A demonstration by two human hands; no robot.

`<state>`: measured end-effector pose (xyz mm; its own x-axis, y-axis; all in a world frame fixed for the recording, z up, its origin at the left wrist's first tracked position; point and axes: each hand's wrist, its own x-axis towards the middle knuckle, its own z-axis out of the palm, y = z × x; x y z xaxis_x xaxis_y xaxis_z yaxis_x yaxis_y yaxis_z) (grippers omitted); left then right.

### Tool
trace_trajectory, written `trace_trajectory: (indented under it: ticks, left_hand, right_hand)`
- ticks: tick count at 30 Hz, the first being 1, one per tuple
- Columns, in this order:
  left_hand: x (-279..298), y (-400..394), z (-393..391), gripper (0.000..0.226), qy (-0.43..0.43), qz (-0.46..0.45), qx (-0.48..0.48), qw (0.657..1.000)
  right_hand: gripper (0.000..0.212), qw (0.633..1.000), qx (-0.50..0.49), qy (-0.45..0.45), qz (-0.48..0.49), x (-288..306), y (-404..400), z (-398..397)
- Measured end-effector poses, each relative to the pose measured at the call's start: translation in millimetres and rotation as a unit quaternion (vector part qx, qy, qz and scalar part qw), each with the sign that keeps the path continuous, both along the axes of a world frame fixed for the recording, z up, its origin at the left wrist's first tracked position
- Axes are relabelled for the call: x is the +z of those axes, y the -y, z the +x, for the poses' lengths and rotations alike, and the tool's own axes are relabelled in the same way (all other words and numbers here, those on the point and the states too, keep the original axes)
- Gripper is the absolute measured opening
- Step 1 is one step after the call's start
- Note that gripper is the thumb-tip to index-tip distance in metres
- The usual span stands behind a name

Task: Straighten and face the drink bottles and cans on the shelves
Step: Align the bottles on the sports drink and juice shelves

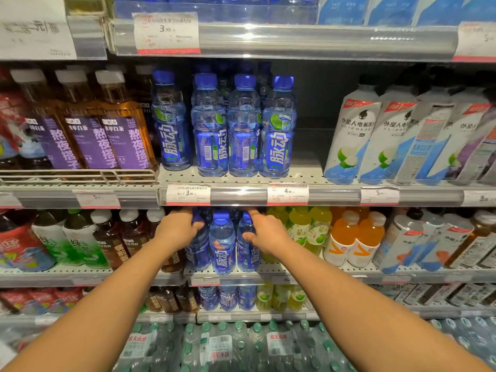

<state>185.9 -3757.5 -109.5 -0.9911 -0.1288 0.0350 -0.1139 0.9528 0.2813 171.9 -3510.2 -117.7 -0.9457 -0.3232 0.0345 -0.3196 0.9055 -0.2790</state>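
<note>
Hands (222,232) grip 2 blue bottles (198,245) on shelf (295,272).

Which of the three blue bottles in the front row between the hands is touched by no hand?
The middle blue plastic bottle: its label faces front, and each neighbour is gripped.

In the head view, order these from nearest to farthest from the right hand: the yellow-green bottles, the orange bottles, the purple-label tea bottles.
1. Yellow-green bottles: just right of the right hand, same shelf.
2. Orange bottles: further right, same shelf.
3. Purple-label tea bottles: one shelf up, far left.
</note>
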Motion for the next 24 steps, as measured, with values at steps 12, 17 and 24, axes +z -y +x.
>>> trace_trajectory:
  ticks: [12,17,24]
  left_hand:
    - [3.0,-5.2,21.6,0.049,0.000,0.003,-0.008,1.000]
    - [3.1,-5.3,29.9,0.055,-0.008,0.034,0.006,0.999]
    - [-4.4,-2.9,59.6,0.065,-0.151,0.155,-0.013,0.976]
  right_hand:
    - [0.063,1.000,-0.006,0.012,-0.004,1.2,4.9,2.8]
    - [0.078,0.999,-0.005,0.028,-0.042,3.8,1.4,12.3]
    - [0.085,0.986,-0.015,-0.023,-0.166,-0.8,-7.8,58.1]
